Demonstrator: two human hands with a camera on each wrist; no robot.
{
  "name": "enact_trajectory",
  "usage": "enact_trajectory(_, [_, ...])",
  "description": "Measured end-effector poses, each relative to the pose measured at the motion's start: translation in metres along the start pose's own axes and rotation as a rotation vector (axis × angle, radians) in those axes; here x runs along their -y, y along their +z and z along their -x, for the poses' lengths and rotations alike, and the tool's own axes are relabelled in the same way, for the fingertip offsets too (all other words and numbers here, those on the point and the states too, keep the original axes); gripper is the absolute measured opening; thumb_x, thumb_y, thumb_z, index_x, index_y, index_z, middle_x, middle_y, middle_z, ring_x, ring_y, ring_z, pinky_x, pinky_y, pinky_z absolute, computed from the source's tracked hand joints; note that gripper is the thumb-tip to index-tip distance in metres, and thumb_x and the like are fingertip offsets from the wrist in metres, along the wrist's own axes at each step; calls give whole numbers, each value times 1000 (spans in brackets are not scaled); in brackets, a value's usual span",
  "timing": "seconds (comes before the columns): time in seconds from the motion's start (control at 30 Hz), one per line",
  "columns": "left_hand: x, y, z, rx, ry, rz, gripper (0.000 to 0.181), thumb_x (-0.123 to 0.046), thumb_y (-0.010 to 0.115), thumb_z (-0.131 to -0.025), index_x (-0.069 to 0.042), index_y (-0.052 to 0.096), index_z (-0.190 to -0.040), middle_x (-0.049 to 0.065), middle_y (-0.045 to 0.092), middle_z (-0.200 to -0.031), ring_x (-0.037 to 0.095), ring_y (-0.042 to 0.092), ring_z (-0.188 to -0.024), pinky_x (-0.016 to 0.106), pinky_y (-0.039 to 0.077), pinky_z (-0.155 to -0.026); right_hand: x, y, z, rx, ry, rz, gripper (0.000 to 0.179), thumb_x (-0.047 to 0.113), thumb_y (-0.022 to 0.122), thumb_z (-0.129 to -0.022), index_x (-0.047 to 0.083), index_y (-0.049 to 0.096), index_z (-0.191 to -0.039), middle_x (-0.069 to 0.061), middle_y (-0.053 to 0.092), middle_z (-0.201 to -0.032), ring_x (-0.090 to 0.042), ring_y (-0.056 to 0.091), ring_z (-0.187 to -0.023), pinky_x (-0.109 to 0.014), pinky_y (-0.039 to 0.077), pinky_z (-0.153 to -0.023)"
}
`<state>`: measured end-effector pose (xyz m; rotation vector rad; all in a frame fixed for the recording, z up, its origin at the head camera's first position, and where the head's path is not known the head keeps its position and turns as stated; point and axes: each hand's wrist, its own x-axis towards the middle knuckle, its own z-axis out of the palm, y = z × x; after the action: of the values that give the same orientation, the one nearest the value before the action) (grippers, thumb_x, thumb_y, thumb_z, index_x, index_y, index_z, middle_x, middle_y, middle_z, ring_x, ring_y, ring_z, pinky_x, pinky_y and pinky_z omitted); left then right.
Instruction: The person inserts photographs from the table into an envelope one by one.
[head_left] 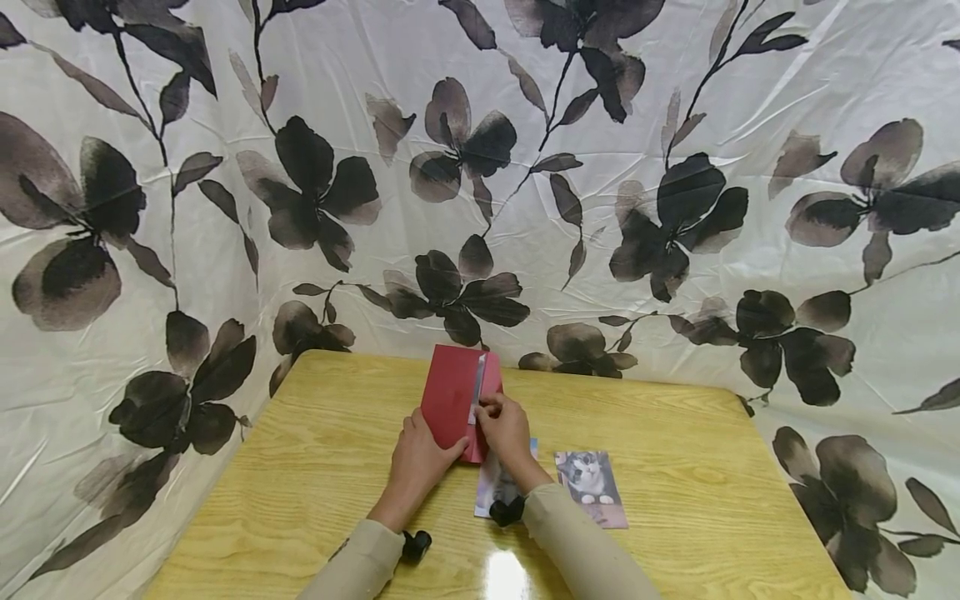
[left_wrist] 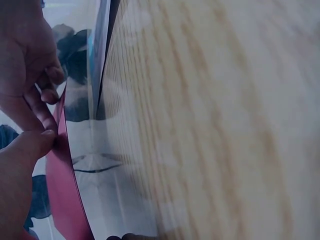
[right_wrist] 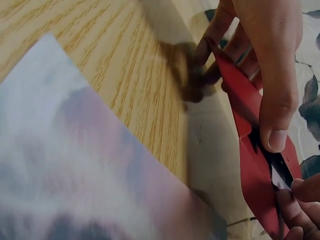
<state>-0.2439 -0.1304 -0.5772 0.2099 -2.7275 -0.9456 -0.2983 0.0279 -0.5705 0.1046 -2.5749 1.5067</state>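
Note:
A red envelope [head_left: 450, 387] is held up over the far middle of the table, its long opening facing right. A card or photo [head_left: 477, 385] shows as a pale strip in that opening; most of it is hidden inside. My left hand [head_left: 422, 458] grips the envelope's lower left part, the thumb across its front and fingers behind. At the opening, my right hand [head_left: 507, 429] pinches the strip's edge between thumb and fingertips. The right wrist view shows the red paper [right_wrist: 260, 185] with the pale strip [right_wrist: 280, 180] close to the fingertips.
A cat photo [head_left: 588, 483] lies flat on the wooden table [head_left: 315, 467], right of my right forearm. Another photo [head_left: 487, 493] lies under that wrist, partly covered. A floral cloth [head_left: 480, 217] hangs behind the table and at its sides.

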Motion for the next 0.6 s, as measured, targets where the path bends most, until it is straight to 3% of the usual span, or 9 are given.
enact_trajectory(0.33, [-2, 2, 0, 18, -19, -12, 101, -52, 90, -83, 11, 41, -145, 26, 58, -119, 41, 64, -103, 55, 58, -89, -10, -19, 2, -6, -22, -44, 10, 12, 77, -99, 9, 79, -108, -4, 74, -90, -11, 59, -69, -27, 48, -57])
enact_trajectory(0.6, [-1, 1, -1, 1, -11, 2, 101, -50, 91, -82, 12, 41, -145, 27, 59, -119, 41, 65, -102, 56, 59, -88, -18, -41, 4, 8, 1, -43, 14, 16, 74, -103, 11, 78, -115, -5, 75, -93, -14, 54, -61, -28, 44, -52])
